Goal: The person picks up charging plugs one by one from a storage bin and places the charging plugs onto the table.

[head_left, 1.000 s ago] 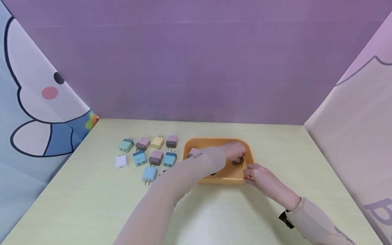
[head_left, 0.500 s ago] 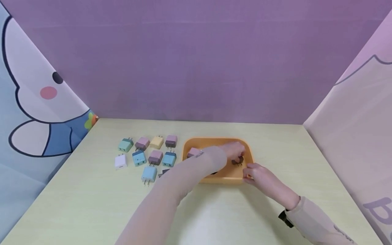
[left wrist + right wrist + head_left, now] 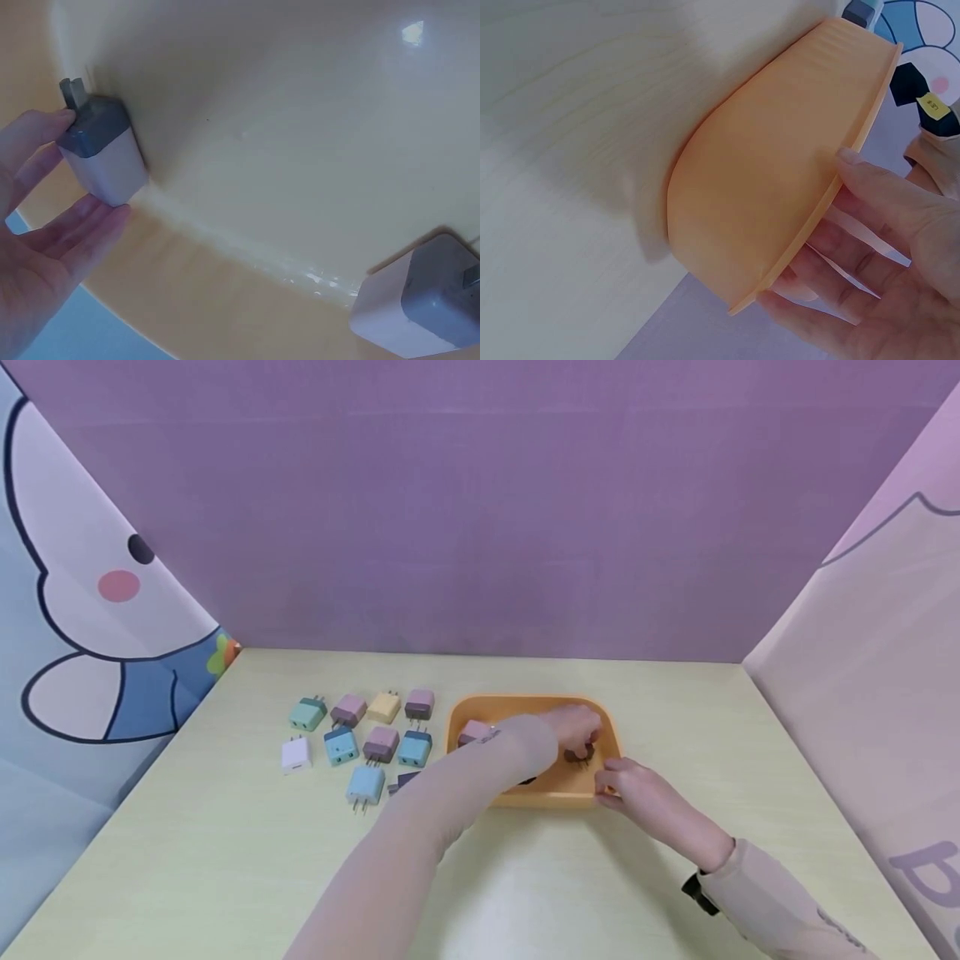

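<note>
In the head view, my left hand (image 3: pixel 573 729) reaches into the orange plastic bin (image 3: pixel 540 801) near its right end. It holds a USB wall charger (image 3: pixel 101 150), pale body with dark grey prong end, between thumb and fingers against the bin's inner wall in the left wrist view. A second two-tone charger (image 3: pixel 427 300) lies further along that wall. My right hand (image 3: pixel 637 789) grips the bin's rim at the front right corner; in the right wrist view the thumb is on the outer side and the fingers curl over the rim. My left forearm hides part of the bin.
Left of the bin, several wall chargers lie in loose rows on the table (image 3: pixel 225 860), among them a green one (image 3: pixel 308 715), a yellow one (image 3: pixel 384 707), a white one (image 3: pixel 296 756) and a light blue one (image 3: pixel 365 786). A purple wall (image 3: pixel 480 527) stands behind.
</note>
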### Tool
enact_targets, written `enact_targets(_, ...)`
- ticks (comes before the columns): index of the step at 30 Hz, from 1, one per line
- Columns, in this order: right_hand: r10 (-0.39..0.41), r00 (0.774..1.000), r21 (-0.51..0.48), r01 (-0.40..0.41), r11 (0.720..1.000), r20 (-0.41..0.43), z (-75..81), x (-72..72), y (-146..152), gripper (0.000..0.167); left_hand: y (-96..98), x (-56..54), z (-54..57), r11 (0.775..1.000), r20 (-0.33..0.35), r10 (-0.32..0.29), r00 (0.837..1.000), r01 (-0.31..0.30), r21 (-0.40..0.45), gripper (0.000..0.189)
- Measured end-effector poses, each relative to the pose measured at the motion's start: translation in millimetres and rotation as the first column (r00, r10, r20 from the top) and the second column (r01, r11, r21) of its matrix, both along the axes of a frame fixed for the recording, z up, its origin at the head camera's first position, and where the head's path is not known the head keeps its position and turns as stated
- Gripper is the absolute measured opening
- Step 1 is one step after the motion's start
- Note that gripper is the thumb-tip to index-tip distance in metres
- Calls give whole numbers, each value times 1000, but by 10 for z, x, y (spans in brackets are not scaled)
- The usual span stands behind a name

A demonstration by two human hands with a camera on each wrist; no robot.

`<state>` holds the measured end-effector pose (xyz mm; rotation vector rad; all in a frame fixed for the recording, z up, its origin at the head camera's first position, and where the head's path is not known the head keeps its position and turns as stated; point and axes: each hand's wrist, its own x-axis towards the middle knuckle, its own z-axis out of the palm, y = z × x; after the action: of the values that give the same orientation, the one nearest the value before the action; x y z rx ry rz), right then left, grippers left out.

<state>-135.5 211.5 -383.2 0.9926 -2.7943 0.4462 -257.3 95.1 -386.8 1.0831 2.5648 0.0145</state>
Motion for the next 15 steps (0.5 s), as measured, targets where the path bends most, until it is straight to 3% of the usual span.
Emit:
enact_targets(9, -3, 1000, 3, 3, 1000, 2, -1, -4, -8, 15, -58, 33, 156, 998, 74, 20, 997, -16, -60, 12)
enact_targets(15, -3, 1000, 10, 4, 1000, -19, 1, -2, -9, 14, -124, 62, 279, 995, 70, 21, 997, -15, -96, 15)
